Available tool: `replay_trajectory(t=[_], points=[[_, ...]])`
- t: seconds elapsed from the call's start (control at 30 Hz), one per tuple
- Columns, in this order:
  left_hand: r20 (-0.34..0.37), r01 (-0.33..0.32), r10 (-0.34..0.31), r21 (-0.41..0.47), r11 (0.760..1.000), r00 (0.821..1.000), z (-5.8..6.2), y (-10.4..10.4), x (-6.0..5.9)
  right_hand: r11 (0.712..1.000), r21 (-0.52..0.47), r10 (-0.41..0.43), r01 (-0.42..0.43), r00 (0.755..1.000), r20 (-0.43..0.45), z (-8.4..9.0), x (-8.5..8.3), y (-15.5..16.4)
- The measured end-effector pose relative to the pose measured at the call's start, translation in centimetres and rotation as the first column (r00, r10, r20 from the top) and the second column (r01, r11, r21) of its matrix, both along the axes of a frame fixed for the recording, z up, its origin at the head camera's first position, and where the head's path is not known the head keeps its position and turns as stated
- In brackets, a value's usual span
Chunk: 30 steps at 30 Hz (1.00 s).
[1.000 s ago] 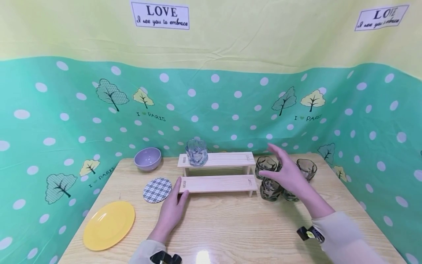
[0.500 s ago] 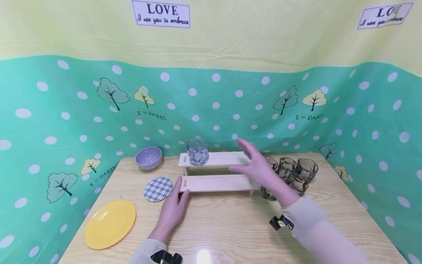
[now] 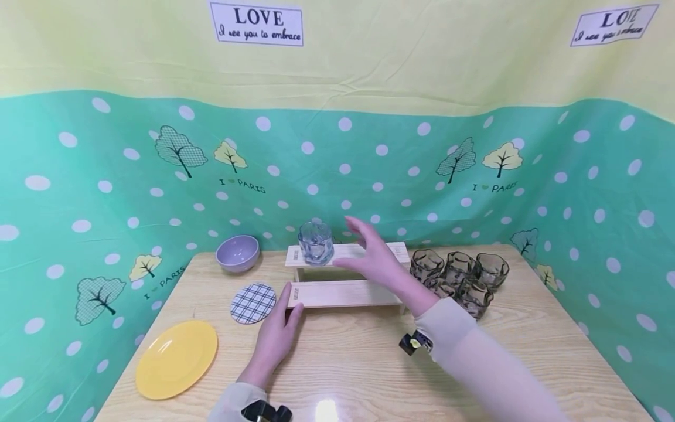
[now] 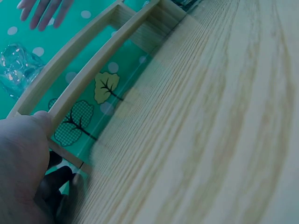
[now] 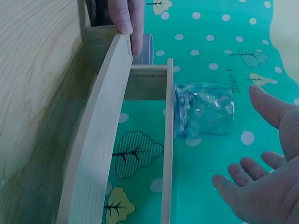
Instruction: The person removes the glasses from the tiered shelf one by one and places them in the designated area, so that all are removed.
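Observation:
A two-tier wooden shelf [image 3: 345,293] stands at the middle back of the table. My left hand [image 3: 276,331] holds the left end of its lower tier, with the thumb at the front edge and fingers round the end. On the left part of the upper tier stands a clear bluish glass [image 3: 316,244], also seen in the right wrist view as a faceted glass [image 5: 204,111]. My right hand [image 3: 377,258] hovers over the shelf just right of that glass, thumb and fingers spread apart, nothing between them. In the right wrist view its fingers stay clear of the glass.
Several smoky dark glasses [image 3: 460,269] stand in a cluster right of the shelf. To the left are a purple bowl [image 3: 237,254], a checked round coaster [image 3: 253,303] and a yellow plate [image 3: 176,359]. A green dotted cloth [image 3: 343,158] hangs behind the table.
My right hand has moved left from above the dark glasses, across the shelf, to beside the clear glass. My left hand has kept its place on the shelf.

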<state>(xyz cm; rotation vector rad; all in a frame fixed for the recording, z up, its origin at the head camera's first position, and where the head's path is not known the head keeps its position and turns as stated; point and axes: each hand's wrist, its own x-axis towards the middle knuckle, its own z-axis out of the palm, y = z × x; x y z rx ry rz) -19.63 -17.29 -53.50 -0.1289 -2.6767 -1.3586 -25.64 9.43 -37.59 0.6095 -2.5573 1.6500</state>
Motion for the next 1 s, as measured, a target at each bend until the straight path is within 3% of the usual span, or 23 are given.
replay_trajectory(t=[0.43, 1.0], points=[[0.007, -0.008, 0.008, -0.004, 1.0, 1.0, -0.2, 0.0, 0.1, 0.999, 0.044, -0.02, 0.02, 1.0, -0.002, -1.8, -2.4, -3.3], [0.005, -0.008, 0.008, -0.002, 1.0, 1.0, 0.2, 0.1, 0.1, 0.996, 0.078, -0.037, 0.038, 0.999, -0.01, -2.6, -3.7, -5.6]])
